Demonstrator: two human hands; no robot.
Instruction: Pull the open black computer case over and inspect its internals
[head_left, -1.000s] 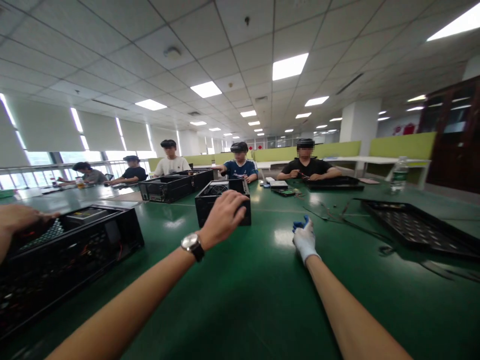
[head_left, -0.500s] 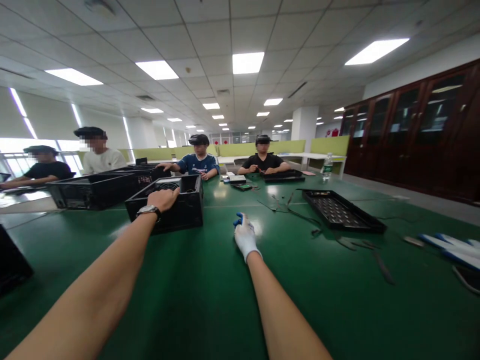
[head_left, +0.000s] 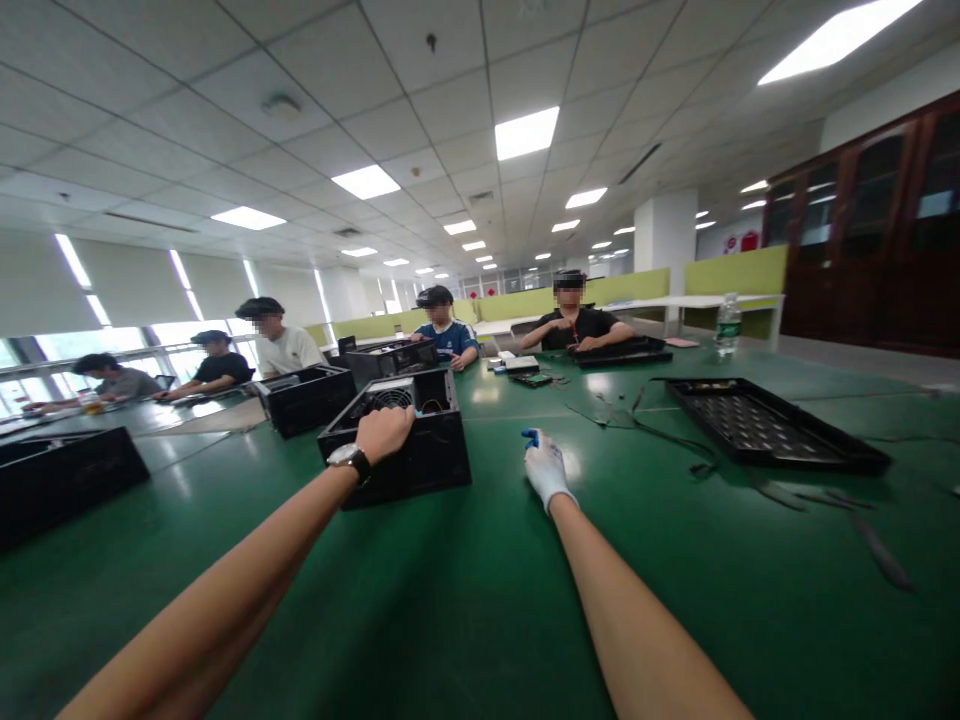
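Observation:
My left hand (head_left: 384,431), bare with a wristwatch, grips the near top edge of a black open computer case (head_left: 409,440) with a round fan grille, standing on the green table (head_left: 465,590). To the right, my right hand (head_left: 545,466) wears a white glove with blue fingertips. It rests on the table with fingers curled, apart from the case; whether it holds anything is hidden.
A black perforated case panel (head_left: 765,425) lies at the right with loose cables (head_left: 645,425) beside it. More black cases (head_left: 304,398) stand at the left. Several people sit across the table. A water bottle (head_left: 725,325) stands far right.
The view swung right, then back left. My left hand stays on the case's top edge and my right hand stays resting on the table.

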